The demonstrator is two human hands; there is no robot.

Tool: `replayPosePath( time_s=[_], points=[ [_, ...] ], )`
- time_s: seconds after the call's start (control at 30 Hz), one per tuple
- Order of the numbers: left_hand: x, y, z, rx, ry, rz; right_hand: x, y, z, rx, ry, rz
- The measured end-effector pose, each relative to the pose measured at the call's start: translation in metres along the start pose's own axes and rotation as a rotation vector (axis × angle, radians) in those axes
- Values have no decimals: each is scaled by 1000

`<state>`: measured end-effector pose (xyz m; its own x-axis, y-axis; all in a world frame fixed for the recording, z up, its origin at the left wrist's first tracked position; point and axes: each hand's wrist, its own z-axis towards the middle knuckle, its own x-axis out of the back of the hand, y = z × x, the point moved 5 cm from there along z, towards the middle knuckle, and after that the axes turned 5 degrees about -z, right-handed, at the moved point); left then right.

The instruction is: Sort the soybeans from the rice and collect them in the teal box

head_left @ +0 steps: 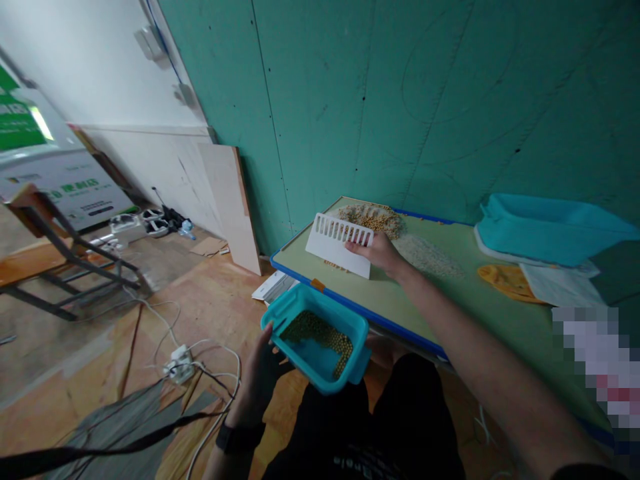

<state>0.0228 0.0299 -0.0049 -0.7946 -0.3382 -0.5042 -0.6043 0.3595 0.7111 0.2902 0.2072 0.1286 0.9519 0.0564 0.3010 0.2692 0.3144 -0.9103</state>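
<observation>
My left hand (pixel 263 367) grips the left end of a turquoise plastic bin (pixel 318 356), tilted just beyond the table's front edge. Greenish-yellow beans (pixel 320 328) lie inside it along the back and right. In my right hand (pixel 383 254) is a white slotted scraper (pixel 336 255), its slots facing up and its lower edge close to the table top (pixel 440 299). Behind the scraper sits a heap of yellow beans (pixel 383 220) mixed with pale grains. A few beans (pixel 336 265) show at its front edge. Pale grains (pixel 430 257) are spread to the right of my right hand.
A second turquoise bin (pixel 555 227) stands on the table's right, near a yellow cloth-like piece (pixel 507 283) and a white sheet (pixel 563 283). The green wall (pixel 350 100) closes off the back. Cables and a power strip (pixel 180 364) lie on the floor, left of a wooden panel (pixel 227 207).
</observation>
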Motion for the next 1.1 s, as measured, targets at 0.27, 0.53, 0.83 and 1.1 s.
replayPosePath(
  time_s=[0.27, 0.53, 0.83, 1.1],
  points=[
    [4, 0, 4, 17, 14, -4, -3, -3, -2, -18, -26, -10],
    [2, 9, 8, -10, -19, 5, -7, -2, -3, -13, -65, 36],
    [0, 15, 16, -42, -27, 18, -8, -6, -5, -30, -85, 76],
    [-5, 17, 12, -26, -58, 19, -7, -4, -6, -71, -118, 65]
  ],
)
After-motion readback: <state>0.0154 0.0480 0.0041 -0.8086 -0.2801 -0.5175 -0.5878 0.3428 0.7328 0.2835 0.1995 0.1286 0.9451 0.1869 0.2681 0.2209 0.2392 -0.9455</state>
